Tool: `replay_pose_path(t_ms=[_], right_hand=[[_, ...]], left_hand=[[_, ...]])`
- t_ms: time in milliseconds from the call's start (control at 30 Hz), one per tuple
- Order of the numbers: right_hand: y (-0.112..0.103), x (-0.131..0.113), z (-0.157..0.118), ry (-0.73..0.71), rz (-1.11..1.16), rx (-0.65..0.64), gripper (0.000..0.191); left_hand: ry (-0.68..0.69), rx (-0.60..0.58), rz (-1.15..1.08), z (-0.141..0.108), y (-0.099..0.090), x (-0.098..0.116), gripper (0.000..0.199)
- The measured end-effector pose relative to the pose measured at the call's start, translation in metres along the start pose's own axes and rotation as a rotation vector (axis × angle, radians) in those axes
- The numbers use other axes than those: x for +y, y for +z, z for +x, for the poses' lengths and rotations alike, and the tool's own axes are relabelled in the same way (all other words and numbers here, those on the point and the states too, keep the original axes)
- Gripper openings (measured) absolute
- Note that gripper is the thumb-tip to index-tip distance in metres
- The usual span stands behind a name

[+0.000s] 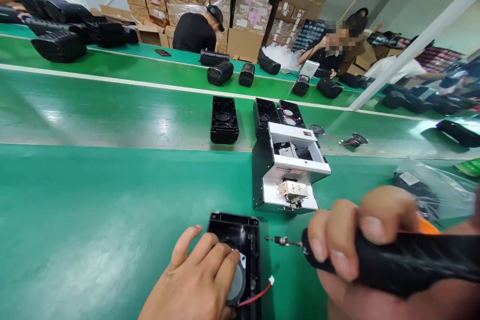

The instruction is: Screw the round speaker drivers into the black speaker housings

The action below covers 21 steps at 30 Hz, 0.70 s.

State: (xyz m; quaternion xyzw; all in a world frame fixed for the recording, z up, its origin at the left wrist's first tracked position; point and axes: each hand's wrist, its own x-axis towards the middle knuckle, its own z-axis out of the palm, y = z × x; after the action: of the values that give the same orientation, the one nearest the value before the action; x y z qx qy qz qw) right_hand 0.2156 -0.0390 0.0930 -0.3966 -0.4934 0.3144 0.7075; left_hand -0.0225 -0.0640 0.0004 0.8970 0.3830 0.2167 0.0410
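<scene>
In front of me a black plastic speaker housing (249,230) lies on the green bench with its hollow side up. A round speaker driver (236,285) sits inside it, its red wire (255,299) running out over the housing's right edge to a small white plug (271,280). My left hand (202,275) reaches into the housing with bent fingers gripping the driver's left side; the thumb is hidden. My right hand (360,240) is wrapped round a black electric screwdriver (412,260). Its bit (277,240) points left, just right of the housing and apart from it.
A white-and-black bench machine (296,170) stands ahead. Behind it lie open housings (224,120) and loose drivers (354,140) on the conveyor (112,105). A plastic bag (435,185) lies at right. Co-workers (197,30) sit across, before stacked cartons (247,0).
</scene>
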Motion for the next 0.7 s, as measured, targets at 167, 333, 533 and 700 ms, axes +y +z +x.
replay_pose_path(t_ms=[167, 333, 533, 700], right_hand=[[0.024, 0.013, -0.011, 0.069, 0.253, -0.163, 0.053], [0.028, 0.036, -0.016, 0.101, 0.272, -0.185, 0.053], [0.026, 0.055, -0.025, 0.094, 0.248, -0.245, 0.051], [0.026, 0.059, -0.029, 0.103, 0.263, -0.272, 0.049]], left_hand=[[-0.093, -0.043, 0.036, -0.005, 0.009, 0.005, 0.044], [-0.099, -0.075, 0.079, -0.011, 0.013, 0.005, 0.045], [-0.101, -0.042, 0.121, -0.014, 0.015, 0.008, 0.043], [-0.149, -0.062, 0.178, -0.011, 0.012, 0.015, 0.038]])
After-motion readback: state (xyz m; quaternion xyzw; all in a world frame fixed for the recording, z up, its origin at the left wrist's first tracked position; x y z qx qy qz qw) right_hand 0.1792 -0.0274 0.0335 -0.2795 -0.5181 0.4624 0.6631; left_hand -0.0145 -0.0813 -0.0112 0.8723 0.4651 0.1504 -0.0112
